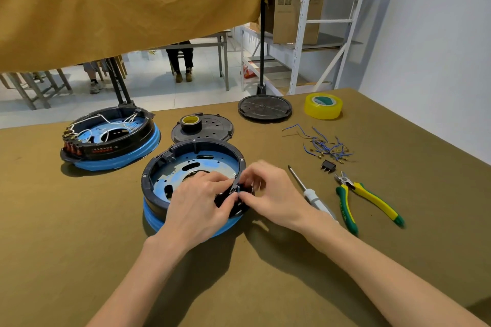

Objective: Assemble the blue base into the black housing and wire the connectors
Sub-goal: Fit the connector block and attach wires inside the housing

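Nearest, 2 bare forearms reach in over the olive table (79,220). The left hand (198,207) and right hand (271,194) meet at the near right rim of the black housing (148,183), fingers of both curled and pinching a small black part (233,198) that sits on that rim. The housing sits around the blue base (156,220), whose blue edge shows underneath it and whose blue floor shows inside.

Just right of the right wrist lie a screwdriver (309,194) and pliers (364,198). Beyond them sit a small black switch (328,167) and a tangle of blue wires (322,145).

Further left, a 2nd unit (111,141) stands already wired with white leads. Behind the housing a black lid (210,127) carries a tape roll (190,122). Farthest on the table are a black disc (264,107) and yellow tape (322,105).
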`<state>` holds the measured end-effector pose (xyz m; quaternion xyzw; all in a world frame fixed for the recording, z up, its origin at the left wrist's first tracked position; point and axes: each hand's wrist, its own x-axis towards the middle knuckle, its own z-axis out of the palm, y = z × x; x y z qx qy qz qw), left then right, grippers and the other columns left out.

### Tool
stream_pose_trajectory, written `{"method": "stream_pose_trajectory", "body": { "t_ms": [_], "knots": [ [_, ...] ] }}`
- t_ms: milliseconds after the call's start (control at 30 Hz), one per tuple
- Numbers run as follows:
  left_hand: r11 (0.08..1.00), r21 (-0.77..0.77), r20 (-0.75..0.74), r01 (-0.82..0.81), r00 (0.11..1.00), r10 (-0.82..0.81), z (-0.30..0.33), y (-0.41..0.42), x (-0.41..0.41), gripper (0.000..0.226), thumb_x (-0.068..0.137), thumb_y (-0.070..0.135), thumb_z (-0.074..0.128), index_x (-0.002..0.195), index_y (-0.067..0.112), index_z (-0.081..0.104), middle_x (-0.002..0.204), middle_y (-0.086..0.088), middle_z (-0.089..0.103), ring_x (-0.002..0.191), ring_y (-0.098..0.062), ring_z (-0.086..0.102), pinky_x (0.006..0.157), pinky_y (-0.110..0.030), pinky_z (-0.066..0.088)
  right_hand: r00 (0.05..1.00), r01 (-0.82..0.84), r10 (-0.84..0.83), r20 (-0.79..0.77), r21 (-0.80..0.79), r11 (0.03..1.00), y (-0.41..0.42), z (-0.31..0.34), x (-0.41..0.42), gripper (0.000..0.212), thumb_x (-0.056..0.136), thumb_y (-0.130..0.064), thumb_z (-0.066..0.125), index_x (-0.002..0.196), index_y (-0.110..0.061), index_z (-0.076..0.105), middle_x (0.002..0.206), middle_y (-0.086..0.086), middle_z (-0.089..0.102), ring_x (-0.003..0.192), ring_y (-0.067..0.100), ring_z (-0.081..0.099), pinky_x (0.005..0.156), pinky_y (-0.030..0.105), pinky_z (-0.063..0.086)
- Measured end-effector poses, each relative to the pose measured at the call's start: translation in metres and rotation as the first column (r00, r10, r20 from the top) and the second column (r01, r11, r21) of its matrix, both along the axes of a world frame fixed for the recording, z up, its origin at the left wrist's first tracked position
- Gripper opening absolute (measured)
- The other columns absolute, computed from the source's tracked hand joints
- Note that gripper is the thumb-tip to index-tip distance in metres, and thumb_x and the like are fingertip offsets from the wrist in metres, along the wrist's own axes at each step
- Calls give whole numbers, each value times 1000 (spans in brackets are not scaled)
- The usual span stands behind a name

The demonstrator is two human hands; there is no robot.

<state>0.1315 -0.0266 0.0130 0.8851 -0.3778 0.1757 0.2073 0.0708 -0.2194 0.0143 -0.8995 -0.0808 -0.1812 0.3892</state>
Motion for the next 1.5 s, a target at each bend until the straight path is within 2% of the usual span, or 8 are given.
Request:
{"method": "stream_pose_trajectory", "body": {
  "t_ms": [67,167,400,633,933,1100,1333,1500],
  "knots": [
    [1000,-1,11,-15,1000,15,-1,3,-1,47,95,58,47,119,28,76,108,14,73,98,-9,65,82,-33,56,993,-2,27,111,-222,975,0,8,7,33,84,-20,78,115,-21,66,120,-5,61,115,11,53,99,22,43],
    [997,-38,15,-62,998,63,-2,13,-1,54,89,65,51,117,26,75,105,11,73,95,-10,67,80,-34,57,987,-161,146,-74,-283,945,-6,22,16,37,87,-27,79,123,-21,69,135,-5,62,138,8,44,118,30,33],
    [993,63,8,-103,995,103,2,21,-3,64,88,78,39,109,30,75,97,14,72,85,-7,66,74,-27,55,964,-222,164,-211,-286,932,-10,31,27,28,87,-43,78,109,-27,73,120,-7,60,122,10,49,106,42,43],
    [998,-60,-102,32,994,-38,7,29,0,60,91,71,41,117,27,73,88,16,68,77,-2,62,68,-21,56,955,-245,193,-226,-227,943,-11,31,35,30,78,-51,84,97,-31,73,102,-19,55,114,9,44,99,43,42],
    [997,22,-99,72,993,-70,5,28,3,61,91,71,40,121,28,72,109,15,70,92,-1,64,74,-22,57,967,-190,168,-190,-106,976,-15,17,33,30,74,-55,85,94,-34,77,97,-18,56,113,2,43,89,30,42],
    [994,62,-74,88,994,-83,1,25,6,56,97,65,36,132,33,66,118,16,70,101,-4,67,75,-26,59,980,-142,131,-152,-69,987,-12,12,28,27,77,-49,86,97,-33,79,100,-16,59,114,4,45,93,33,43],
    [991,58,-63,117,992,-113,0,24,6,51,99,62,37,137,39,63,123,20,67,97,-1,66,67,-22,57,958,-221,181,-221,-172,960,-23,28,31,24,83,-36,83,106,-31,77,102,-18,61,110,0,47,82,21,35],
    [999,14,-40,34,999,-33,2,22,5,61,93,76,40,137,41,63,113,22,72,88,3,67,59,-11,47,935,-281,203,-291,-259,924,-27,41,41,23,84,-34,84,106,-32,79,98,-18,63,98,-1,54,76,16,37]
  ]
}}
